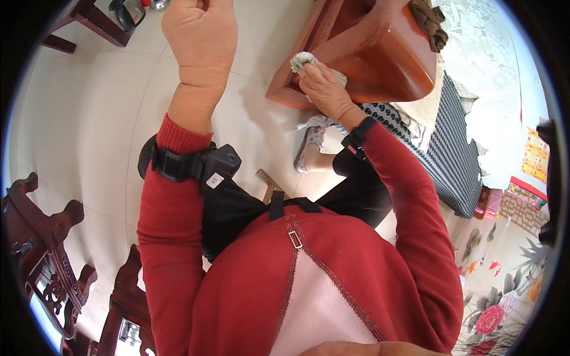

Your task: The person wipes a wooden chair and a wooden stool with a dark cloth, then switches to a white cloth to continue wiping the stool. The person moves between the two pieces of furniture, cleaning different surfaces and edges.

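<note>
My right hand [324,88] presses a crumpled pale cloth [304,58] against the inner lower edge of a glossy reddish-brown wooden piece of furniture [383,58]. A bit of the cloth shows on both sides of the fingers. My left hand [200,31] is raised at the top of the view, above the tiled floor, and its fingers are cut off by the frame edge, so whether it holds anything cannot be told. Over the furniture's far corner hangs a dark brown cloth [429,22].
Striped and patterned fabric [452,151] drapes beside the furniture on the right. Carved dark wooden chairs [58,236] stand at the lower left. A dark wooden leg [100,22] and a kettle [127,15] are at the upper left. A wooden stool part [268,180] shows between my legs.
</note>
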`<state>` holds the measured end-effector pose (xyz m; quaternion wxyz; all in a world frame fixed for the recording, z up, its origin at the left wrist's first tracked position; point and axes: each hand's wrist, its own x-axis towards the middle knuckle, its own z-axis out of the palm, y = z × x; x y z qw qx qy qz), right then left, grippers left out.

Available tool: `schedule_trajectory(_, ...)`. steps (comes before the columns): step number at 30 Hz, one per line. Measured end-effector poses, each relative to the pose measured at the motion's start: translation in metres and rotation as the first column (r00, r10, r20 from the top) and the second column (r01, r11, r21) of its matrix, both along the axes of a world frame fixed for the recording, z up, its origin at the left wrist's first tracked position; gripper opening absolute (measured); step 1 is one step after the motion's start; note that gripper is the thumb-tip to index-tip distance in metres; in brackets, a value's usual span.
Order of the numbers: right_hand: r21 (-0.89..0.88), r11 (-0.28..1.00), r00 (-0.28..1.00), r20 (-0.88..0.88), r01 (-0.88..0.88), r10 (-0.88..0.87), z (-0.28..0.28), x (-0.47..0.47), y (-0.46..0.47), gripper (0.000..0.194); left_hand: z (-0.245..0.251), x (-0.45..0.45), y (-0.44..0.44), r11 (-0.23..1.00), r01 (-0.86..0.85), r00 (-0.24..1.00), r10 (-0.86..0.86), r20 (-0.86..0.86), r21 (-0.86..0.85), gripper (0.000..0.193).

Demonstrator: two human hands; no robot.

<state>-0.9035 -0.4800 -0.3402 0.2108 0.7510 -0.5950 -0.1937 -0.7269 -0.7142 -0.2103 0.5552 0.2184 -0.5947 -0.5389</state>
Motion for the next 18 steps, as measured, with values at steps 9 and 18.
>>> schedule_trajectory(9, 0.149, 0.979, 0.987, -0.053, -0.141, 0.15, -0.056, -0.001, -0.001, 0.052, -0.001, 0.004, 0.0, 0.998, -0.014, 0.998, 0.018, 0.053, -0.063, 0.01)
schedule_trajectory(18, 0.485, 0.875, 1.0, 0.027, -0.003, -0.011, -0.021, 0.001, 0.039, 0.036, 0.01, 0.014, 0.002, 0.999, 0.02, 0.998, -0.018, -0.054, 0.045, 0.01)
